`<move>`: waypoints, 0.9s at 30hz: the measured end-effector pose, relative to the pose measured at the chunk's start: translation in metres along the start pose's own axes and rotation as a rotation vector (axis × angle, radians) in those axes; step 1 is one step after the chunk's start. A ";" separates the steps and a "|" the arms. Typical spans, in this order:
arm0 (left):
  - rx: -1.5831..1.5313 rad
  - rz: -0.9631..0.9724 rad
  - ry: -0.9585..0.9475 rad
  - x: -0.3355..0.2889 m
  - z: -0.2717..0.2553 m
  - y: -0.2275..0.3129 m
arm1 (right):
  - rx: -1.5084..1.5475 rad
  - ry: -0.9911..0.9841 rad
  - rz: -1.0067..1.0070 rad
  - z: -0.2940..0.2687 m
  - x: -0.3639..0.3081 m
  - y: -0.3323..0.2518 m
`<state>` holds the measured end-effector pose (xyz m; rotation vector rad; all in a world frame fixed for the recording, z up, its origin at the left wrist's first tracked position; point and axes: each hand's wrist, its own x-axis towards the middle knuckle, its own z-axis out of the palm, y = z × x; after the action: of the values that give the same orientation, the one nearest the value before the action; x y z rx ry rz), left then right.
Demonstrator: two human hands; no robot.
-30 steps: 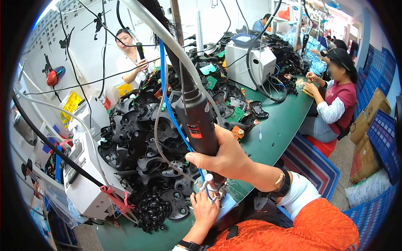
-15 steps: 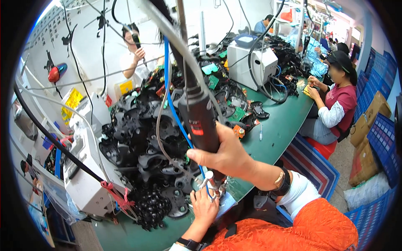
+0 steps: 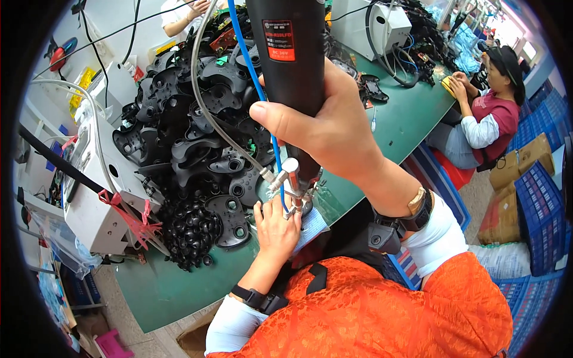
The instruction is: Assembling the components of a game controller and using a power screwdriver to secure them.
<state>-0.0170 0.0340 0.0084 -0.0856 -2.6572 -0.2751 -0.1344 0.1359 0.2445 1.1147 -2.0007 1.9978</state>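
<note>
My right hand (image 3: 337,128) wraps round the thick black body of a powered screwdriver (image 3: 289,77), held upright with its thumb across the front. A metal fitting (image 3: 290,167), with a blue hose (image 3: 248,56) and a grey hose (image 3: 198,77) beside it, sits at the tool's lower end. Just below, my left hand (image 3: 278,231) rests at the table with its fingers bent toward the tip. Whatever lies under those fingers is mostly hidden; a bit of dark surface shows beside them. Black game controller shells (image 3: 227,218) lie close to the left hand.
A large heap of black controller shells (image 3: 197,143) covers the left of the green table (image 3: 161,286). Small round black parts (image 3: 188,235) are piled before it. Grey-white boxes (image 3: 104,197) stand left and at the back. A co-worker (image 3: 486,119) sits at the right edge.
The view has tipped downward, so the table and heap sit higher in the picture. The screwdriver looks nearer and larger, still in my right hand; my left hand stays by its tip.
</note>
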 end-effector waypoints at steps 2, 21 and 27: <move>-0.016 0.007 -0.008 -0.003 -0.002 0.001 | 0.019 0.009 0.023 0.002 -0.002 0.000; -0.004 -0.018 -0.049 -0.005 0.007 -0.002 | 0.035 0.006 0.079 -0.004 0.007 -0.002; 0.014 0.012 0.010 -0.006 -0.006 0.002 | 0.076 -0.040 0.058 -0.003 0.006 -0.006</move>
<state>-0.0091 0.0343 0.0118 -0.0955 -2.6470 -0.2518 -0.1364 0.1366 0.2526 1.1330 -2.0145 2.1133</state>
